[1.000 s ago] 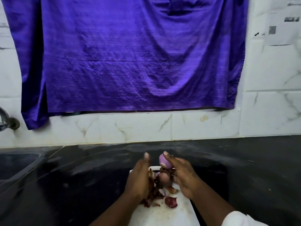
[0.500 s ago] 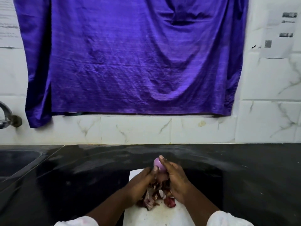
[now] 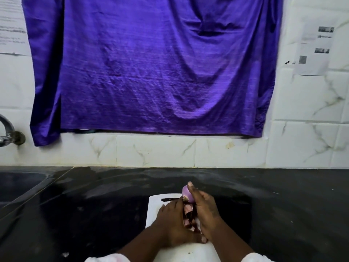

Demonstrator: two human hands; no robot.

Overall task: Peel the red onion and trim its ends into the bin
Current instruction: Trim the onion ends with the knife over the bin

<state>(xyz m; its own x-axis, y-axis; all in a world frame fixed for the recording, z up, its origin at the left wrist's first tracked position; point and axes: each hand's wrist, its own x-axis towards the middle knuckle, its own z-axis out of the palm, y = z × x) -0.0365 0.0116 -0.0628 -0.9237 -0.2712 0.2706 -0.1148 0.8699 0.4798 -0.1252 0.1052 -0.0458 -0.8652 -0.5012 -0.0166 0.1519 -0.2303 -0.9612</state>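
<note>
The peeled red onion, pale purple, sits at the top of my right hand, whose index finger curls over it. Dark red and pink onion skins are squeezed between both hands. My left hand presses flat against the skins from the left, fingers pointing away from me. Both hands are over the white cutting board. A dark knife lies along the board's far edge, partly hidden behind the hands. No bin is in view.
The board lies on a black stone counter. A sink and a metal tap are at the left. A purple cloth hangs on the tiled wall behind.
My hands have closed in on each other and gathered the loose skins from the board between them. The onion stays in my right hand. The knife at the board's far edge now shows.
</note>
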